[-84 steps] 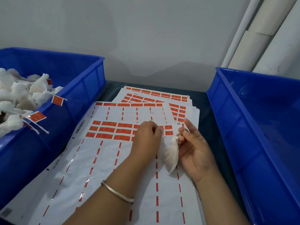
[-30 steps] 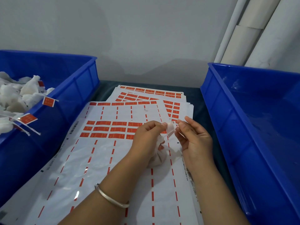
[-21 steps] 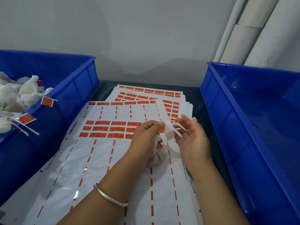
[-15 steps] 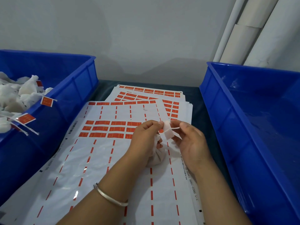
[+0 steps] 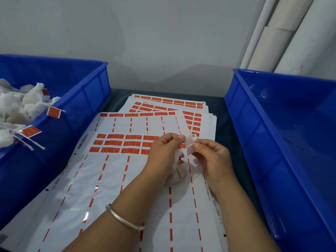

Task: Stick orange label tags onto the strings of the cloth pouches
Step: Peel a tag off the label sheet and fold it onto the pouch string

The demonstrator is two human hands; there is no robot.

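My left hand (image 5: 161, 153) pinches the left edge of a peeled label tag (image 5: 189, 145), whose pale back faces me, and also holds a white cloth pouch (image 5: 177, 174) under its palm. My right hand (image 5: 211, 158) pinches the tag's right side with thumb and forefinger. The pouch's string is hidden behind the tag and my fingers. Both hands hover over the top label sheet (image 5: 112, 188), where rows of orange labels (image 5: 125, 143) sit just left of my left hand.
A blue bin (image 5: 85, 91) on the left holds several tagged white pouches (image 5: 20, 106). Another blue bin (image 5: 283, 142) stands on the right with nothing visible inside. More label sheets (image 5: 167, 104) are stacked behind the top one. White pipes (image 5: 283, 33) rise at the back right.
My left hand peeled a label off the sheet and took over the pouch. My right hand's fingers spread, then closed again on the tag's right side, pressing it.
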